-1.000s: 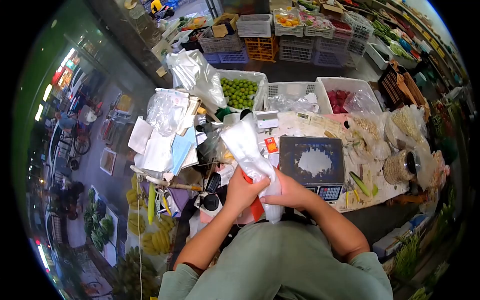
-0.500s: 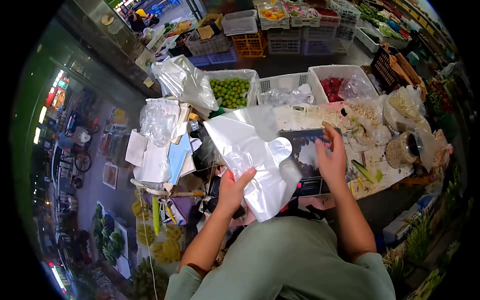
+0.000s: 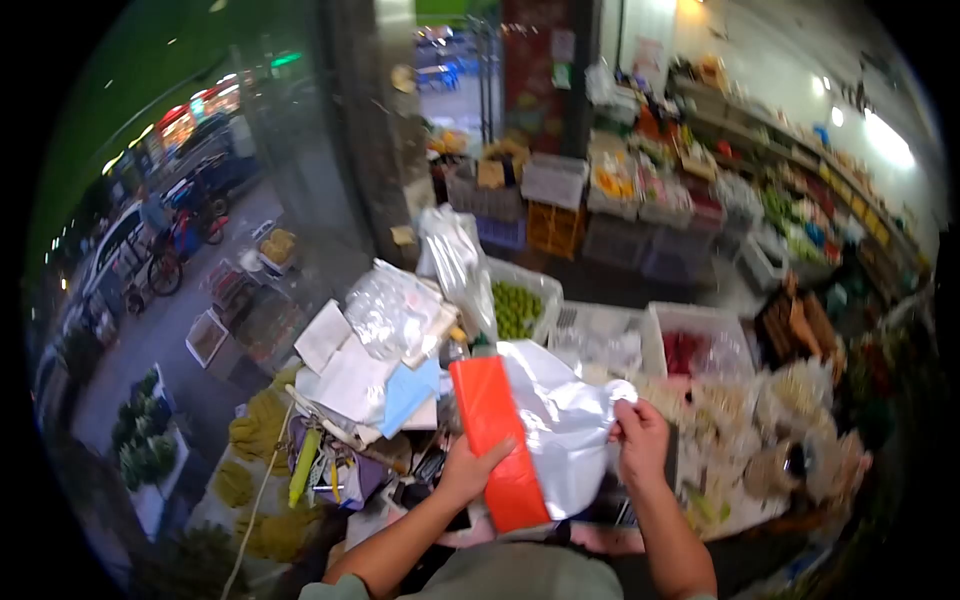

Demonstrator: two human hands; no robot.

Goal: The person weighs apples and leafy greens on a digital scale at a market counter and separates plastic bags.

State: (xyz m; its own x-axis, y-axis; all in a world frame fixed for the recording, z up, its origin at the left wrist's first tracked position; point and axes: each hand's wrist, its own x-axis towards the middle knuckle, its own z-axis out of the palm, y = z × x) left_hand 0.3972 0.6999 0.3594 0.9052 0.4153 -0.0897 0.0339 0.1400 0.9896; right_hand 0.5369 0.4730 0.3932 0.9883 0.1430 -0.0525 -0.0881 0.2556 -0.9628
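Note:
A flat red-orange packet [image 3: 495,430] is held at its lower part by my left hand [image 3: 478,470], the thumb lying on its face. Beside it spreads a sheaf of shiny clear plastic bags [image 3: 565,430], joined along the packet's right side. My right hand [image 3: 640,440] pinches the upper right corner of the bags, near a round tab. Beneath the bags and my right hand, the dark scale [image 3: 663,465] is mostly hidden.
Behind are crates of green fruit [image 3: 518,308] and red produce [image 3: 686,350]. Papers [image 3: 350,380] and a blue sheet [image 3: 408,396] lie at left. A jar [image 3: 775,470] and filled bags [image 3: 800,400] stand at right. Shelves line the back right.
The view has tilted up. The bags, bunched at first, are spread out, and the packet's red face now shows. My right hand has gone from open over the scale to pinching the bags' corner.

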